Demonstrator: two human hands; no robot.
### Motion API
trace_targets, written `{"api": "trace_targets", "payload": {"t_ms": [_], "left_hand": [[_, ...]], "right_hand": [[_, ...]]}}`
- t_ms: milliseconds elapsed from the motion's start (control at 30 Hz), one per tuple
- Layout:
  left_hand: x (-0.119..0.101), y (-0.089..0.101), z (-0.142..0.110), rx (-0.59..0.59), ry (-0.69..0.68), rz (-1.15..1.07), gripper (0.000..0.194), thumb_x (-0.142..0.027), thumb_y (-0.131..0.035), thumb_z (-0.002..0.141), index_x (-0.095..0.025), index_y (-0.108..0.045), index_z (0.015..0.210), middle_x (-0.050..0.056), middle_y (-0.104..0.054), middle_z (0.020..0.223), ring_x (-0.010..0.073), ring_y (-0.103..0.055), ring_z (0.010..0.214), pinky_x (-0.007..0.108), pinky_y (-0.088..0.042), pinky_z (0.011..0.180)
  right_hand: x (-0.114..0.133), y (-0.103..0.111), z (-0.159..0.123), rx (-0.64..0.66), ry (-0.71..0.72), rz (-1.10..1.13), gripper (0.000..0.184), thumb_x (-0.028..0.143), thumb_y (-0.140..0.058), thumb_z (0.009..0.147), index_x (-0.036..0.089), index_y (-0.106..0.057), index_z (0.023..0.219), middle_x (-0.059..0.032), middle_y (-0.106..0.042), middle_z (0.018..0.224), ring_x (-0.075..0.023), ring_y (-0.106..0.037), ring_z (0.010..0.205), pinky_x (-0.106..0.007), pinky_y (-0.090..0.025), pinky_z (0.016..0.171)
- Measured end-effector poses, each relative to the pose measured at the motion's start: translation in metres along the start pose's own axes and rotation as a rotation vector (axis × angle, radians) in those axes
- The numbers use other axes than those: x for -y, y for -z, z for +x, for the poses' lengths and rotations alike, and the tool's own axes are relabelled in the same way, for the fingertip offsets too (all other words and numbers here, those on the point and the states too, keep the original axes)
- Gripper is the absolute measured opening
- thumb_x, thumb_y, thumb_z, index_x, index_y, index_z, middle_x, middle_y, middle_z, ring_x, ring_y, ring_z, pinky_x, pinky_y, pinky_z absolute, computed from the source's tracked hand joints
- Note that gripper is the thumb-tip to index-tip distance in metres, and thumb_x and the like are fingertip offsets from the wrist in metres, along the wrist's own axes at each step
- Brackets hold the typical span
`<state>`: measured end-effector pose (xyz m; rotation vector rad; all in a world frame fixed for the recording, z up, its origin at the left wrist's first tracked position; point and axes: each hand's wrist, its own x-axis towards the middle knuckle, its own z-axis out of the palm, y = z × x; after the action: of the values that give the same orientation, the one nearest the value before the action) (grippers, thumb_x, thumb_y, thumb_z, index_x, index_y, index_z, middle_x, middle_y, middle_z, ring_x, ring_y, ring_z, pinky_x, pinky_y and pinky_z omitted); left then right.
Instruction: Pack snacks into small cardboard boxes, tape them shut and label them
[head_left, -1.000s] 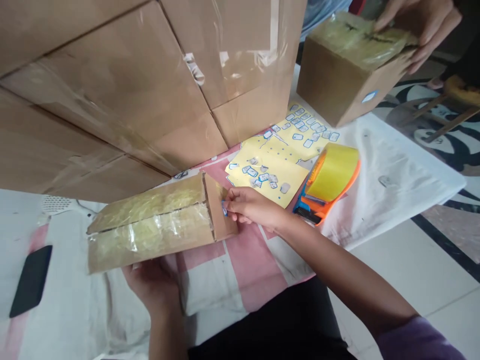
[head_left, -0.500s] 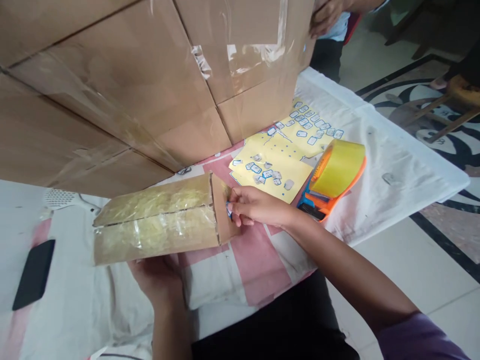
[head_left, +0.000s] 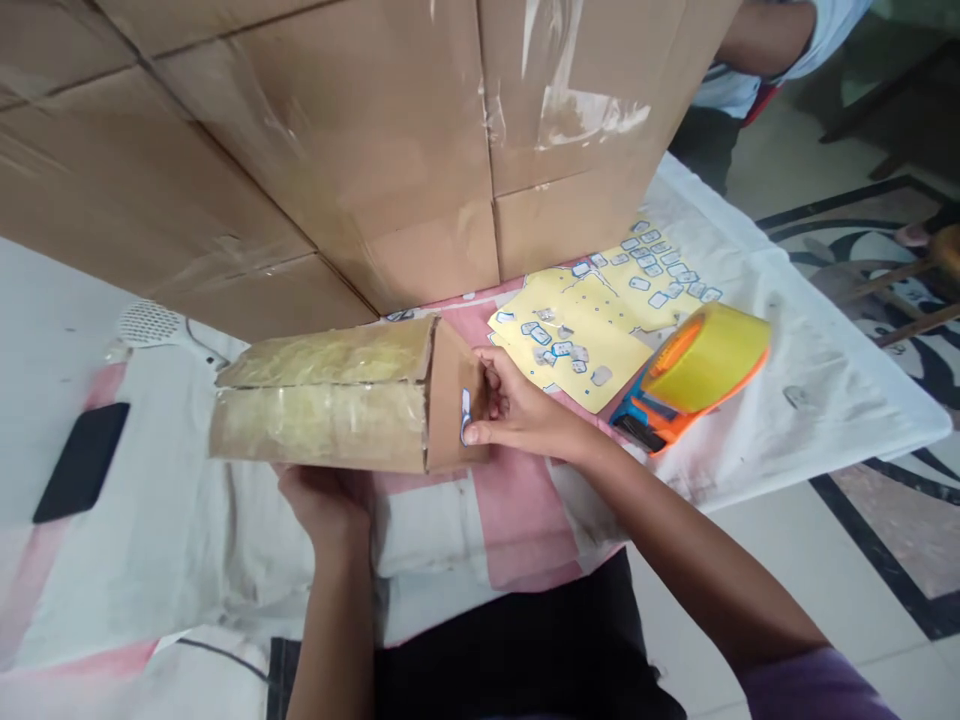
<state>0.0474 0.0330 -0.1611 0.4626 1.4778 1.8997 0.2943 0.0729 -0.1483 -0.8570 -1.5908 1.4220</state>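
A long cardboard box [head_left: 322, 415] with clear tape over its top is held tilted above the cloth. From beneath its near side, my left hand [head_left: 322, 500] supports it, the fingers hidden under the box. On the box's right end face is a small white sticker with a blue edge [head_left: 466, 408]. My right hand [head_left: 510, 405] is closed there, its thumb on the sticker and its other fingers curled beside the end face. Right of that hand lie yellow sheets [head_left: 592, 330] bearing several more blue-edged stickers.
A tape dispenser with a yellow roll [head_left: 709, 355] lies on the tablecloth [head_left: 810, 400] at right. Large taped cartons [head_left: 405, 150] stand behind. At left are a black phone [head_left: 82, 462] and a white perforated device [head_left: 154, 325]. Another person's arm [head_left: 769, 35] shows at upper right.
My right thumb has shifted down on the end face, and more of the sticker now shows. The box has turned slightly. The whole view has shifted a little.
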Motion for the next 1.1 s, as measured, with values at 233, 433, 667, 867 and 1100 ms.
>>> {"api": "trace_targets", "payload": {"t_ms": [233, 433, 667, 867, 1100], "left_hand": [[-0.001, 0.005, 0.001, 0.027, -0.03, -0.047, 0.026, -0.032, -0.06, 0.079, -0.027, -0.064, 0.104, -0.002, -0.069, 0.102, 0.0141, -0.065, 0.096, 0.022, -0.052, 0.079], [0.001, 0.012, 0.003, 0.03, -0.048, -0.02, 0.027, -0.033, -0.058, 0.08, -0.027, -0.066, 0.105, -0.001, -0.071, 0.111, 0.0165, -0.066, 0.105, 0.025, -0.053, 0.087], [0.0, 0.012, 0.0, 0.071, -0.079, -0.019, 0.026, -0.035, -0.059, 0.086, -0.029, -0.066, 0.111, -0.002, -0.072, 0.112, 0.0151, -0.066, 0.108, 0.025, -0.051, 0.095], [0.008, 0.015, -0.002, -0.009, -0.031, -0.067, 0.03, -0.043, -0.053, 0.091, -0.022, -0.068, 0.107, 0.003, -0.071, 0.116, 0.0201, -0.064, 0.114, 0.03, -0.05, 0.101], [0.009, 0.009, -0.006, 0.075, -0.062, -0.109, 0.029, -0.043, -0.055, 0.093, -0.03, -0.061, 0.118, -0.001, -0.068, 0.125, 0.0164, -0.062, 0.119, 0.029, -0.045, 0.107]], "right_hand": [[0.006, 0.002, 0.004, -0.022, -0.056, 0.119, 0.065, 0.047, -0.088, 0.071, 0.025, -0.048, 0.117, -0.0002, -0.048, 0.104, -0.0156, -0.047, 0.087, -0.027, -0.04, 0.07], [0.008, 0.001, 0.003, -0.046, -0.016, 0.047, 0.046, 0.039, -0.078, 0.081, 0.025, -0.052, 0.116, 0.0023, -0.046, 0.093, -0.0144, -0.044, 0.081, -0.028, -0.038, 0.073], [0.008, -0.005, 0.001, -0.103, 0.032, -0.057, 0.043, 0.038, -0.074, 0.085, 0.024, -0.053, 0.121, 0.0028, -0.042, 0.087, -0.0147, -0.042, 0.076, -0.027, -0.036, 0.065], [0.01, -0.009, -0.012, -0.073, 0.089, -0.286, 0.051, 0.041, -0.077, 0.086, 0.025, -0.049, 0.126, 0.0013, -0.05, 0.09, -0.015, -0.047, 0.074, -0.028, -0.038, 0.063], [0.005, -0.016, -0.014, -0.114, 0.055, -0.241, 0.043, 0.044, -0.07, 0.091, 0.025, -0.046, 0.122, 0.0023, -0.045, 0.088, -0.0141, -0.046, 0.069, -0.027, -0.038, 0.058]]}}
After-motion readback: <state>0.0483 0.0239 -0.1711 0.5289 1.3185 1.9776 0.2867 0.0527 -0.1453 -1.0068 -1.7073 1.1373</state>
